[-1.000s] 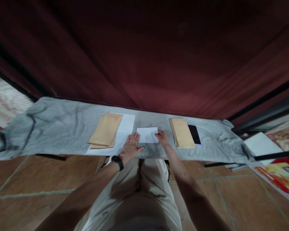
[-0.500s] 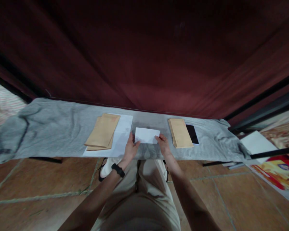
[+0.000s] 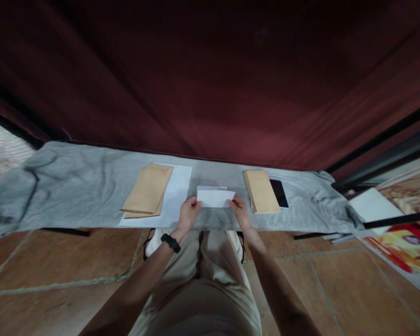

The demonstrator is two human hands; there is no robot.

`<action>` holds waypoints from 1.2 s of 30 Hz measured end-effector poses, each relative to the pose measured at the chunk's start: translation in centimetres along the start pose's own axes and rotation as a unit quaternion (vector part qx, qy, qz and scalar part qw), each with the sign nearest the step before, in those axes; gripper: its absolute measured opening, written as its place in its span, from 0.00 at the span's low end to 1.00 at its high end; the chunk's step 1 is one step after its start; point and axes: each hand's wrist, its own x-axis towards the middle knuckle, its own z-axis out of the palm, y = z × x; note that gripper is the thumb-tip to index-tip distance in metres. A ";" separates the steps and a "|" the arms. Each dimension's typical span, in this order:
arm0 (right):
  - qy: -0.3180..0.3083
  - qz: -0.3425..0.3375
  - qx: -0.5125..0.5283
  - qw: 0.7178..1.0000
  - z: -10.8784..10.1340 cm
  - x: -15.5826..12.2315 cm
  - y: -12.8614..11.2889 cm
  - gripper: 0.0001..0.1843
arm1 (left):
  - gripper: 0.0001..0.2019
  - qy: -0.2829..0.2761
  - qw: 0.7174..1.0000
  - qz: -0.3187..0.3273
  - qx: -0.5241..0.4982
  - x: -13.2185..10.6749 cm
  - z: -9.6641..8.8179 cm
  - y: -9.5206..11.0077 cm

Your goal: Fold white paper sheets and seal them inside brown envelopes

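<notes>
A folded sheet of white paper (image 3: 215, 199) lies across the middle of the bench, its upper layer set a little off from the one behind. My left hand (image 3: 189, 212) pinches its left end between thumb and fingers. At the right end, my right hand (image 3: 240, 210) grips the near corner the same way. Left of my hands, brown envelopes (image 3: 149, 189) overlap on larger white sheets (image 3: 177, 196). To the right is a neat stack of brown envelopes (image 3: 263, 191), with a dark-screened phone (image 3: 279, 193) partly under its edge.
A grey cloth (image 3: 80, 186) covers the narrow bench, wrinkled at both ends. Behind it hangs a dark red curtain (image 3: 210, 93). Black metal bars (image 3: 399, 219) stand at the right, near a colourful printed box (image 3: 406, 254) above the tiled floor (image 3: 336, 280).
The white paper's near part has lifted and folded over, so a second layer shows behind it. My left hand has shifted from beside the paper to pinching its left end.
</notes>
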 end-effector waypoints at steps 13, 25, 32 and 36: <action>0.043 -0.044 -0.293 0.954 1.3 -0.2 -0.1 0.28 | 0.32 0.006 0.956 0.059 0.288 0.1 0.7 1.8; 0.029 -0.102 -0.360 0.927 1.6 -1.2 -0.7 0.26 | 0.28 -0.183 0.833 0.281 0.440 -1.6 3.2 1.9; -0.100 -0.184 -0.327 0.922 2.7 -1.5 -0.5 0.27 | 0.34 -0.203 0.826 0.275 0.448 -2.2 3.1 1.7; -0.133 -0.188 -0.398 0.888 3.3 -2.1 0.2 0.29 | 0.34 -0.209 0.821 0.276 0.454 -2.2 3.0 1.8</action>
